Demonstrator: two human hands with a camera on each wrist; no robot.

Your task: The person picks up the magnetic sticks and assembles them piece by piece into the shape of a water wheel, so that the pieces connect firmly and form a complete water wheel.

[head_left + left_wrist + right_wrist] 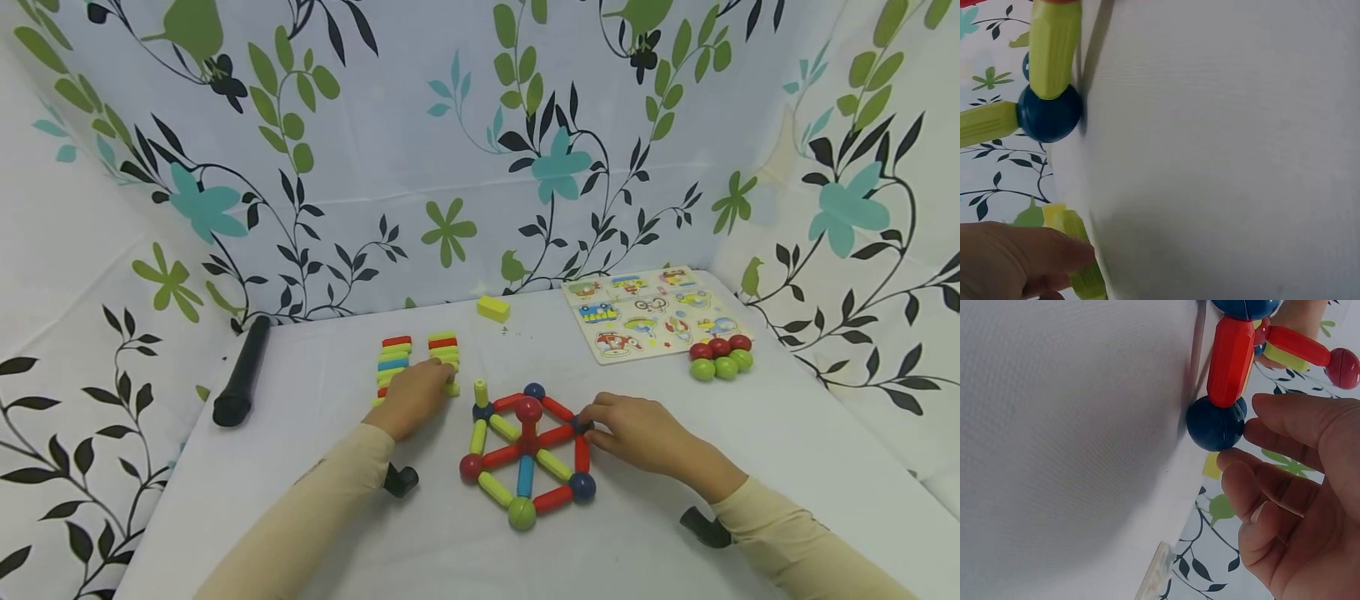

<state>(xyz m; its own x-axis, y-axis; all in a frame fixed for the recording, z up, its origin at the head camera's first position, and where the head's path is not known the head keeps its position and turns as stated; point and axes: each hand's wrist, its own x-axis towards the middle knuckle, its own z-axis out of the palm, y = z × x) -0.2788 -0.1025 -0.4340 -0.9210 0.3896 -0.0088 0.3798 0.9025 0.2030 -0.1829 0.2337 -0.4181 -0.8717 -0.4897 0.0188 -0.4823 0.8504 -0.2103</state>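
My left hand (416, 396) reaches over the right-hand row of short rods (442, 343). In the left wrist view its thumb and fingers pinch a yellow-green rod (1088, 281). My right hand (637, 429) holds a blue ball (1215, 427) at the right corner of a wheel-shaped frame, thumb and fingertips at its sides. Red, yellow-green and blue rods (526, 477) join the frame's balls, such as the green ball (522, 513) in front. From its middle rises a red rod topped by a red ball (528, 409). Another yellow-green rod (481, 392) stands upright on the back-left blue ball.
Left of the left hand lies a second row of rods (393, 364). A black microphone (242, 373) lies at the far left. Further back are a yellow block (493, 308) and a picture puzzle board (648, 315), with red and green balls (726, 367) at its front right corner.
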